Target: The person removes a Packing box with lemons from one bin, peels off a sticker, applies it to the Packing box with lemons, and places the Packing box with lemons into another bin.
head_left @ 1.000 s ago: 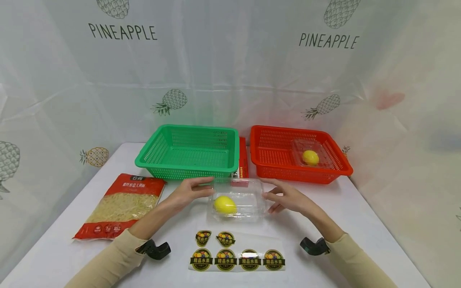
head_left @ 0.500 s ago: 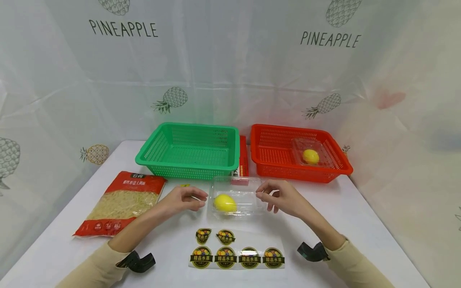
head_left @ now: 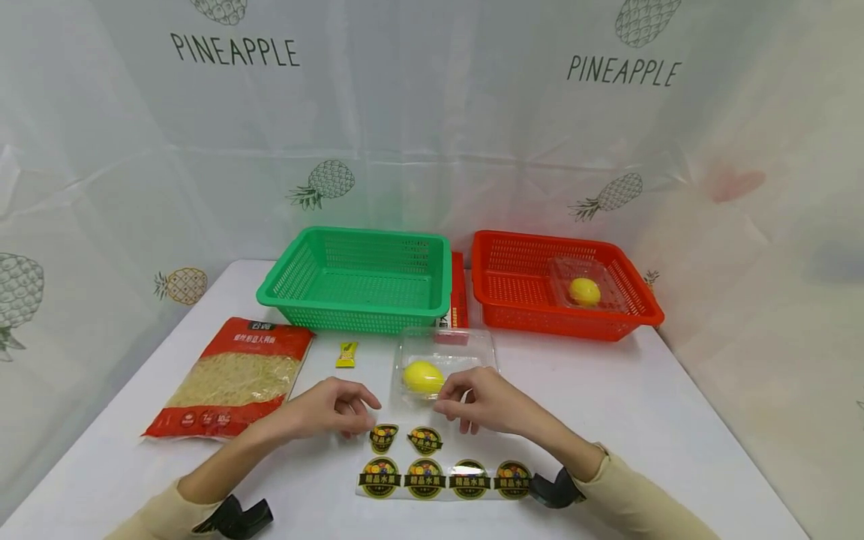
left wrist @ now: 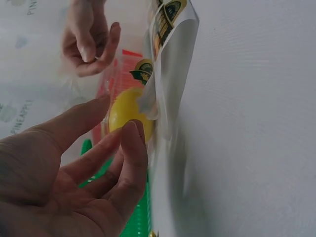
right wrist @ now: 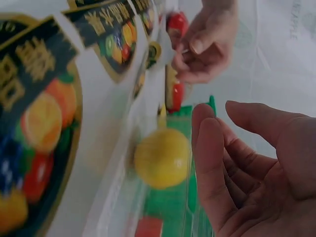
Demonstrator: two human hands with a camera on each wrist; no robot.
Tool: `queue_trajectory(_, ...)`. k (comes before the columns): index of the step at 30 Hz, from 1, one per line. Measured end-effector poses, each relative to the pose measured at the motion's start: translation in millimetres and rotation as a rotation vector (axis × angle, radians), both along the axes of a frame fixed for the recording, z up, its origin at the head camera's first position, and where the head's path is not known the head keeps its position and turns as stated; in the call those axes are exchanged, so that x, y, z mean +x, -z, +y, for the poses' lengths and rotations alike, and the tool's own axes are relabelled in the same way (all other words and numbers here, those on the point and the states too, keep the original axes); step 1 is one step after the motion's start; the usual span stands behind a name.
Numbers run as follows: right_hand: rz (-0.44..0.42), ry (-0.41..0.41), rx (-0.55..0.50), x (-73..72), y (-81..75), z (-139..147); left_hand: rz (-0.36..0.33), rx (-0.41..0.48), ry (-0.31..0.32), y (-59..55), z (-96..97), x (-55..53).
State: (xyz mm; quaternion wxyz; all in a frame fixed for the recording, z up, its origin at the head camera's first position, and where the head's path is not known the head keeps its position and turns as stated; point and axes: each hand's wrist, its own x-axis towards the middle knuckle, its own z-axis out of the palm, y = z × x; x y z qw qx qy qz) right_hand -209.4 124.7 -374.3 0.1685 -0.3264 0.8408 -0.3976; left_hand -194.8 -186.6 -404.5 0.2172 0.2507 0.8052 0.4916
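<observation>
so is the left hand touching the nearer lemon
Apart: the head view shows white table between the left hand and the nearer lemon.

Behind the sticker sheet [head_left: 446, 471] lies the container [head_left: 481, 350], lemon [head_left: 421, 377] inside.

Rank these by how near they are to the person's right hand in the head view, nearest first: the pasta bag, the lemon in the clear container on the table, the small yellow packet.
1. Lemon: just left of the right hand, inside the clear container.
2. Small yellow packet: farther left, beyond the container.
3. Pasta bag: farthest left.
</observation>
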Motion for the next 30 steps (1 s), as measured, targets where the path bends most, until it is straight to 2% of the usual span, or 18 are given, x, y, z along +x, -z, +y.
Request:
queue_trajectory(4,-0.013,-0.042,0.016,3.5,4.3,-14.4,-0.003,-0.007,0.015,0.2,1.2,1.2)
queue_trajectory(15,-0.041,-0.141,0.073,8.7,18.6,-47.3,-0.022,-0.052,0.001,5.2,6.3,4.3)
queue_trajectory(30,-0.090,-0.124,0.115,7.5,29.2,-54.5,-0.038,-0.047,0.004,13.6,8.9,2.4)
